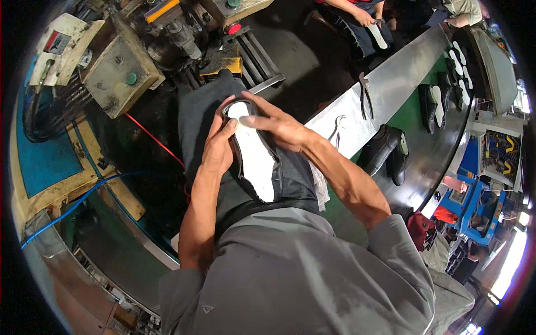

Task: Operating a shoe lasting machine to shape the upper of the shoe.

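Observation:
A black shoe upper with a long white insole [255, 162] facing up rests over my lap, its toe end pointing away from me. My left hand [218, 146] is closed around the left side of the toe, thumb on the rim. Around the toe's right side wraps my right hand [282, 127], its thumb lying across the white surface and slightly blurred. The shoe's heel end lies near my waist on the dark trousers [207, 106]. The underside of the shoe is hidden.
Pincers [365, 97] and a second metal tool [338, 129] lie on the metal ledge [391, 75] at right. Black shoes [385, 149] stand on the green belt beyond. A machine control box [120, 72] is at left. A co-worker's hand [364, 18] holds another shoe.

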{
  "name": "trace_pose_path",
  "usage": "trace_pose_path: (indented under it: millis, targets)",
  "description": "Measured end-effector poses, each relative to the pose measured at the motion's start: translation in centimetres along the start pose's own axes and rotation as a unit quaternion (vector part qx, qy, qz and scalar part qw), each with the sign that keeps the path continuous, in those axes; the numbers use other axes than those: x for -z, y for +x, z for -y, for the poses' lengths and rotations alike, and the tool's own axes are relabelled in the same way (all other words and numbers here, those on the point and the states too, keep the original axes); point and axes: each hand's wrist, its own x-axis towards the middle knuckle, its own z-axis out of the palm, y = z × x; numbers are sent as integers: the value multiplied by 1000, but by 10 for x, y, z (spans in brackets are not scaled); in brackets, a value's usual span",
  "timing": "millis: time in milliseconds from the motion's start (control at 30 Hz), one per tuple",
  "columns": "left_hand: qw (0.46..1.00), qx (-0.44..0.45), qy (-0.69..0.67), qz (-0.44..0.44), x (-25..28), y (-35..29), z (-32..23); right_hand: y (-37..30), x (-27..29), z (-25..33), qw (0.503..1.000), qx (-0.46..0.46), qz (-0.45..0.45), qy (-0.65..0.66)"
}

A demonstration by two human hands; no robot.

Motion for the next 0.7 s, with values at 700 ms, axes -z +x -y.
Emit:
trace_pose_path:
  millis: [700]
  targets:
    - [960,84,264,31,-11,-92,-1,-111,-12,-5,982,-152,-80,-77]
